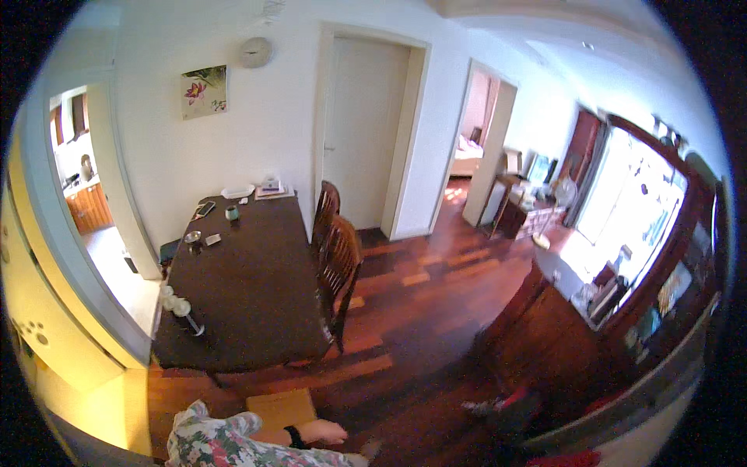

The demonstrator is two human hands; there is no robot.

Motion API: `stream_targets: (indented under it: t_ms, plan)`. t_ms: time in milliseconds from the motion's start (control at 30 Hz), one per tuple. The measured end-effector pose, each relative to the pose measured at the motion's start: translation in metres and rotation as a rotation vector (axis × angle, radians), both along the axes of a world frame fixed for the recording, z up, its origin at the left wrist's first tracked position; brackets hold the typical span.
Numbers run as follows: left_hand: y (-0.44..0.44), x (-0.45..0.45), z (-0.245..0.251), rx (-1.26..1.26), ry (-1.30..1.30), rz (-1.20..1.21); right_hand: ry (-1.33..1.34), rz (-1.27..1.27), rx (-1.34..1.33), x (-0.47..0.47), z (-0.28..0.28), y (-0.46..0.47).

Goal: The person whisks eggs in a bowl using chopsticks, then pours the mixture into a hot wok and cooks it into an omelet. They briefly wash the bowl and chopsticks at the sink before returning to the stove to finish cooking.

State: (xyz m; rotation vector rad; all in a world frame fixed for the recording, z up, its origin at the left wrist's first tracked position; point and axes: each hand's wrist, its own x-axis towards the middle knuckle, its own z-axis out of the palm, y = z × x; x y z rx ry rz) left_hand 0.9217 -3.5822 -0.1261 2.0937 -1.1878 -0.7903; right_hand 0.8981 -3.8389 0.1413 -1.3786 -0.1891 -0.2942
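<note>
At the bottom edge, my left hand (327, 432) reaches to the right over the floor, a black band (295, 436) around its wrist. It is small and blurred, so I cannot make out its fingers or anything in them. White floral-print clothing (216, 435) covers the body beside it. Just behind the forearm is a tan, flat-topped object (283, 408), possibly cardboard; the arm hides its near part. My right hand is out of view. Farther ahead stands a dark dining table (251, 292).
Wooden chairs (341, 257) line the table's right side. On it are a phone (205, 209), a cup (232, 213), a metal bowl (192, 236) and a white tray (237, 191). Yellow cabinetry (64, 327) borders the left; a dark wooden cabinet (548, 327) stands right.
</note>
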Motion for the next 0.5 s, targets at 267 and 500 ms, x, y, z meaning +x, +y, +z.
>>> stream_targets:
  t_ms: [267, 500]
  plan:
    - [-0.06, 0.102, -0.029, 0.331, -0.067, 0.118, -0.37, 0.162, 0.15, 0.04, 0.084, -0.073]
    - [-0.023, 0.115, -0.027, 0.401, 0.239, 0.109, -0.763, 0.409, 0.62, 0.113, 0.106, -0.063]
